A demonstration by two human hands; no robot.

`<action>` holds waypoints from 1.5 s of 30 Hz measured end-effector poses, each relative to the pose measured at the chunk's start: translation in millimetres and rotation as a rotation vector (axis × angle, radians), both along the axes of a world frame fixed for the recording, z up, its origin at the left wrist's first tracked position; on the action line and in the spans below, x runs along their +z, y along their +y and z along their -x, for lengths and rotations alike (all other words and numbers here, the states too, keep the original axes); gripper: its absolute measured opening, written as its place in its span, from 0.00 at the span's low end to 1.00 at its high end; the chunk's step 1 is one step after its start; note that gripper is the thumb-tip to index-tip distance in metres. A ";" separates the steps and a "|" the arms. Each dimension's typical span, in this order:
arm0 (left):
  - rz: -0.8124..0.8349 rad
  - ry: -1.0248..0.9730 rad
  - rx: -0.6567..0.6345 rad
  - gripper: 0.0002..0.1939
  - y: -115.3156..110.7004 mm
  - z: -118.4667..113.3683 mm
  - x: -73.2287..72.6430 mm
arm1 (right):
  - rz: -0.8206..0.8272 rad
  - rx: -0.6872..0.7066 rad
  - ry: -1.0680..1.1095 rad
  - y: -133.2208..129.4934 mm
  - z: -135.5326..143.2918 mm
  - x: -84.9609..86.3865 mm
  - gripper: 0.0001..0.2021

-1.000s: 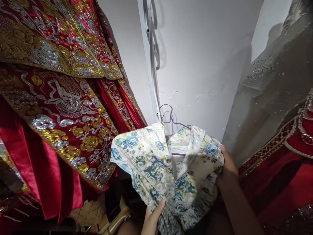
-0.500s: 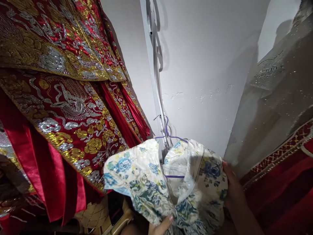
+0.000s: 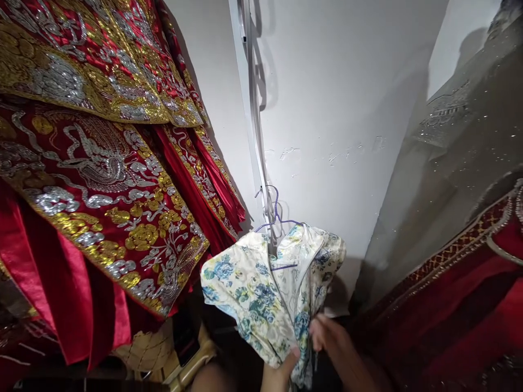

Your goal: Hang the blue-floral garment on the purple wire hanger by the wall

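Note:
A short-sleeved floral dress (image 3: 253, 294), white with blue, green and yellow flowers, hangs from a purple wire hanger (image 3: 277, 215); its front is open in a deep V and its lower part runs out of view. My left hand (image 3: 281, 370) grips the front edge low down, thumb on top of the cloth. Just to the right, my right hand (image 3: 324, 332) has its fingers curled closed at the other front edge, seemingly pinching the cloth there; the fingertips are slightly blurred.
The hanger hooks on a narrow metal rail (image 3: 255, 120) against a white wall (image 3: 327, 98). At left hangs a red garment (image 3: 122, 179) with gold and silver embroidery. A sheer sparkly fabric (image 3: 461, 147) and a red beaded garment (image 3: 445, 305) hang at right. A tan chair (image 3: 192, 365) stands below.
My right hand has left the dress's right sleeve and come down and inward to the front edge. The sleeve has dropped inward. My left hand still grips the front, slightly further right.

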State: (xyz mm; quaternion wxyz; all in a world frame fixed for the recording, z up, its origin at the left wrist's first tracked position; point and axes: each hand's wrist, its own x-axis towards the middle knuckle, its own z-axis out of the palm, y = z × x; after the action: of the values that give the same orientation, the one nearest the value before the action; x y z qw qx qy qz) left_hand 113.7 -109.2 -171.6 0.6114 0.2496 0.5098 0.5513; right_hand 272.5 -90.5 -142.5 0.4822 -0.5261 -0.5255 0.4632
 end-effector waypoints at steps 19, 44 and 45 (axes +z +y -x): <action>-0.081 0.267 0.027 0.35 -10.6 -19.4 -22.7 | -0.017 0.256 -0.145 1.4 1.2 -3.4 0.19; -0.237 0.529 0.611 0.30 -2.9 48.4 -18.4 | 0.062 0.125 -0.201 0.7 11.9 -25.4 0.24; -0.330 0.552 0.697 0.29 -4.5 45.0 -20.3 | 0.058 0.139 -0.199 -0.4 13.5 -26.3 0.24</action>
State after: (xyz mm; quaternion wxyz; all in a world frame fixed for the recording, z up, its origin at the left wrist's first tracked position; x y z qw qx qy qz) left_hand 68.6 -113.7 -191.9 0.1838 0.2947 0.6122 0.7104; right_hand 259.0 -90.9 -168.8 0.3790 -0.5455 -0.5923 0.4561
